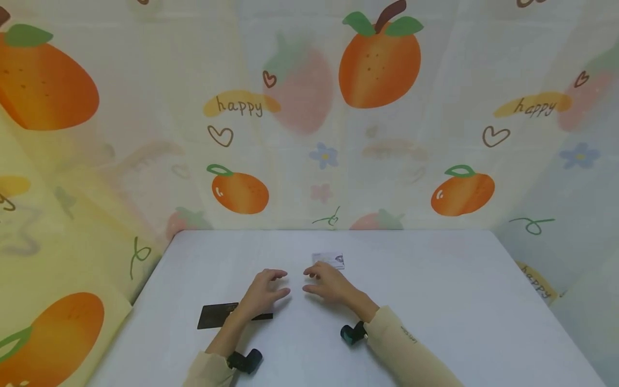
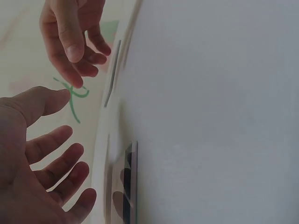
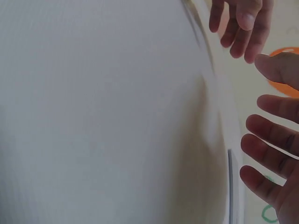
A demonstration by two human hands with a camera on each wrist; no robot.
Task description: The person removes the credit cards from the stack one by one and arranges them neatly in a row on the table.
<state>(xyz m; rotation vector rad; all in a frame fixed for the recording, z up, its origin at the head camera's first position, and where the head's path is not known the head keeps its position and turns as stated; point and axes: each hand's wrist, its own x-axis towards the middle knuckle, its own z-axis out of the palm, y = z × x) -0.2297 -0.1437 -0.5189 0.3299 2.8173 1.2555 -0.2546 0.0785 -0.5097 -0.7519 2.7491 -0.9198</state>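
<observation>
Loosely, the left hand and right hand face each other, fingers relaxed and gripping nothing. In the head view, the left wrist hides part of a flat black item on the white table (whether it contains anything, I cannot tell); the right hand overlaps a printed card, its text unreadable.

Includes 2 thin rectangular things: a black rectangle and a smaller pale card. As black, lies flat toward the near left of the white table, partly hidden behind the left forearm. As pale, lies flat farther back, bears dark print at its right end, shows just beyond the right hand, partly overlapped by its fingers.
</observation>
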